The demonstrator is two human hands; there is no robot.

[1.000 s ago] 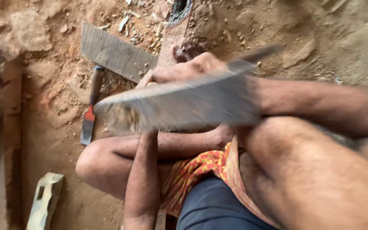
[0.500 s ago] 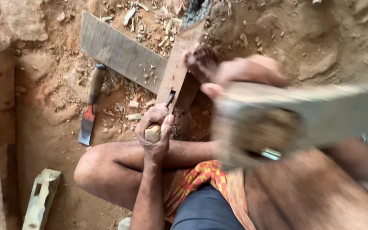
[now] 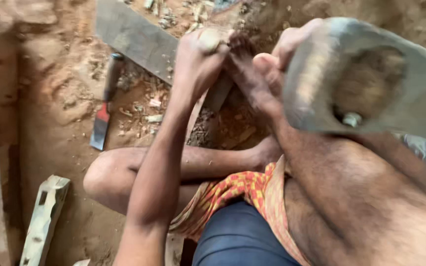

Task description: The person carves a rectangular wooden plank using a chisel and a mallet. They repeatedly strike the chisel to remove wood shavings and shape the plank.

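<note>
While the person sits on the dirt floor (image 3: 65,143), the left hand (image 3: 198,61) has its grip closed around a chisel handle (image 3: 209,40), set against a wooden piece (image 3: 218,93) braced near the foot (image 3: 245,69). The right hand (image 3: 279,54) is wrapped around a raised, blurred mallet-like tool (image 3: 371,79). It looks heavy and stiff, best held by its shaft. A grey plank (image 3: 134,37), a red-handled chisel (image 3: 103,116) and wood chips (image 3: 149,108) lie toward the floor's far left.
</note>
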